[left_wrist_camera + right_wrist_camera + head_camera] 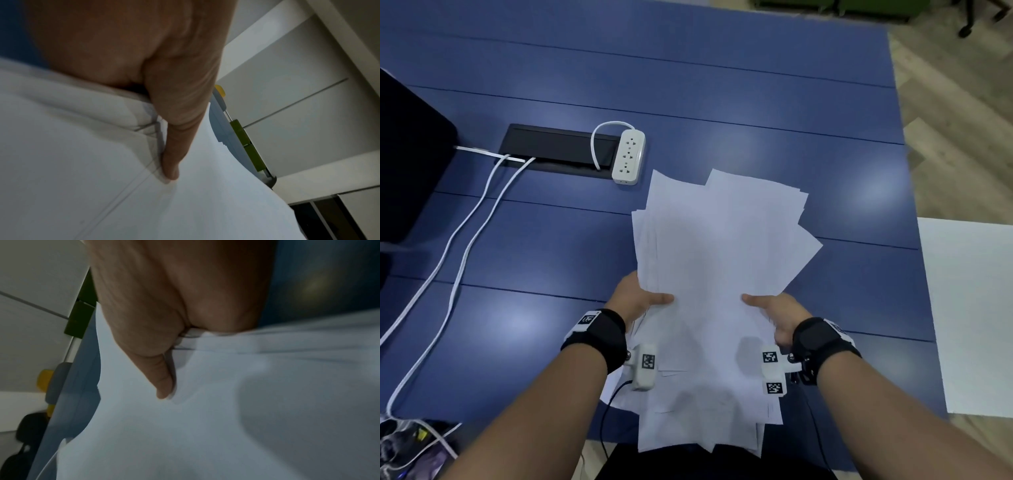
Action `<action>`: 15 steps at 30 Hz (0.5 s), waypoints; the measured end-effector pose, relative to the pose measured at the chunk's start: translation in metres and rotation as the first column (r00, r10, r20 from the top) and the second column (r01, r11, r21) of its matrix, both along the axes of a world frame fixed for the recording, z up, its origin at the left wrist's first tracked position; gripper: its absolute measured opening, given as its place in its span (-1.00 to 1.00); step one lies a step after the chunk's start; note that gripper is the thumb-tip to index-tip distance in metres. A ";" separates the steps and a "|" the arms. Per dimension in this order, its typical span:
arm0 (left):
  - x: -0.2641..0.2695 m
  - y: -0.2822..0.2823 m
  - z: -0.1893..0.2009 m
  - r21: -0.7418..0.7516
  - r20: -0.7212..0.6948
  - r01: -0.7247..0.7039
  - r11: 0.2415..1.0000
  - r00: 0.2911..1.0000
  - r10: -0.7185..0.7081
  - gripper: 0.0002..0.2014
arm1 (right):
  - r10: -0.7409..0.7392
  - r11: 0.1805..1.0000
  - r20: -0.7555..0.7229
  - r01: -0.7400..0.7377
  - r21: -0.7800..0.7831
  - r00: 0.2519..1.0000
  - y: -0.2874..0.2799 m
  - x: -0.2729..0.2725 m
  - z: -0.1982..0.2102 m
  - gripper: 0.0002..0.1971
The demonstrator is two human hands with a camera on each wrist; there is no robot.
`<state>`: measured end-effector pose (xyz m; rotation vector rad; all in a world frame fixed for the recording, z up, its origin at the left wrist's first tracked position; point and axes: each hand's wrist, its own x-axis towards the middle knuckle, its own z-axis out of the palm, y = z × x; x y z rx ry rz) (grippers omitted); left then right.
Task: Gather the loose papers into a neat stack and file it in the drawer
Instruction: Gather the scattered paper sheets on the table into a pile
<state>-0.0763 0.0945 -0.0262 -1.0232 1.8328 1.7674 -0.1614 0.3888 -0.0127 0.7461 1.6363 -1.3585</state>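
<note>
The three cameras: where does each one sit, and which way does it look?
Head: looks down from above at the papers over the blue table; both forearms, left hand and right hand show.
Left wrist: looks along the palm; thumb on top.
Right wrist: mirrored, thumb on top.
Shared: all show the papers.

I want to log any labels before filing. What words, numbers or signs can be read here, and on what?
No readable words or numbers.
Wrist tags: black-and-white square code patterns, no letters.
Papers: the sides in view look blank; the left hand and right hand hold them.
Power strip: sockets only, any marking too small to read.
</note>
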 end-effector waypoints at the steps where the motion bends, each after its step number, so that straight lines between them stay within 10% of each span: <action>1: -0.001 0.001 0.001 -0.041 -0.035 0.002 0.999 0.999 -0.003 -0.34 | -0.024 1.000 -0.038 0.024 0.003 0.999 -0.002 -0.002 -0.003 -0.31; 6: 0.000 0.000 0.018 0.037 -0.102 -0.121 0.992 0.987 0.124 -0.41 | -0.037 0.993 -0.036 0.033 -0.115 0.999 -0.002 -0.007 0.003 -0.07; 11: 0.008 -0.011 0.046 0.286 -0.165 0.030 0.958 0.986 0.018 -0.39 | -0.064 0.933 0.091 0.091 -0.347 0.994 0.022 -0.009 0.028 -0.68; 15: 0.005 -0.017 0.065 0.337 -0.207 0.186 0.923 0.971 -0.120 -0.49 | -0.061 0.921 0.139 0.109 -0.375 0.988 0.035 0.001 0.039 -0.41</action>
